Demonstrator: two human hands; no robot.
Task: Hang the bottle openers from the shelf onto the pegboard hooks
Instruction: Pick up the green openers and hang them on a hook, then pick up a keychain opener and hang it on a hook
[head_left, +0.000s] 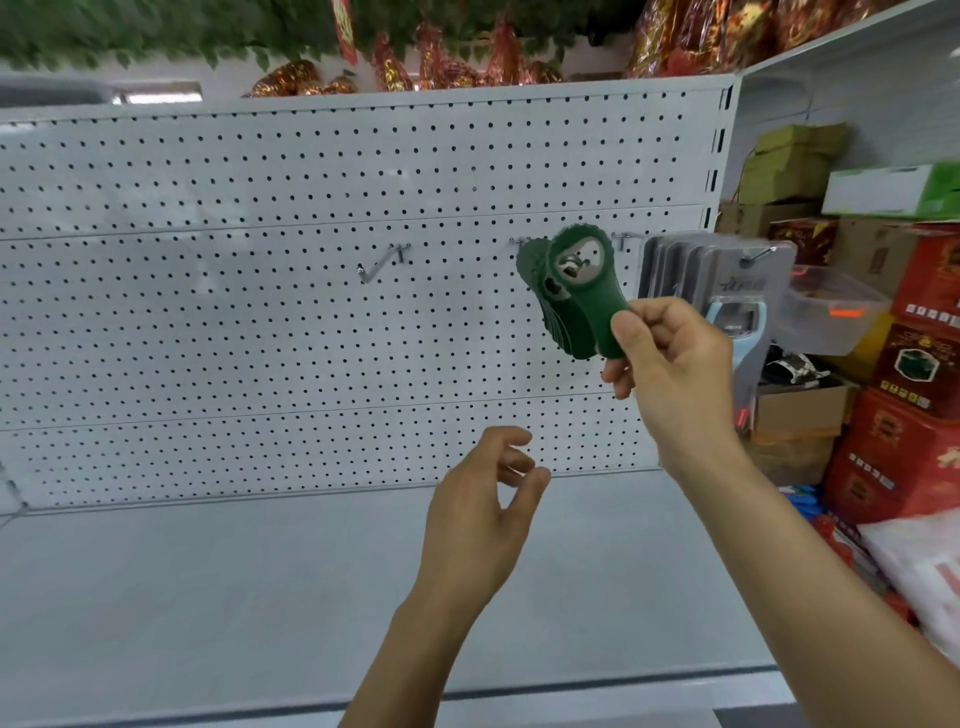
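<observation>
The right hand (670, 358) pinches the lower end of a dark green bottle opener (589, 288) between thumb and forefinger, the other fingers curled under it. The opener is tilted, its round head up and to the left, and the metal-lined opening in that head sits over the tip of a pegboard hook (524, 241) in the right part of the pegboard (260, 312). Just behind it on the same hook hang more green openers (550, 312), stacked closely so that their count cannot be told. The left hand (483, 509) hovers lower, in front of the pegboard's bottom edge, fingers loosely curled and parted, holding nothing and touching nothing.

To the right of the green openers, another hook (758, 254) near the pegboard's right edge carries a row of clear blister packs (727, 291); the front one shows a pale blue item inside, though what it is stays unclear. An empty hook (382, 265) juts out near the middle of the pegboard, well apart from the others. The grey shelf (208, 597) below the pegboard runs bare across the view.

Beyond the shelf's right end, a clear plastic tub (831, 312) rests on stacked goods; its contents are too blurred to make out. Red gift boxes (914, 395) and brown cartons (800, 410) are piled around it. Along the top of the unit sit red and gold foil packages (467, 62) under green leaves (156, 31).
</observation>
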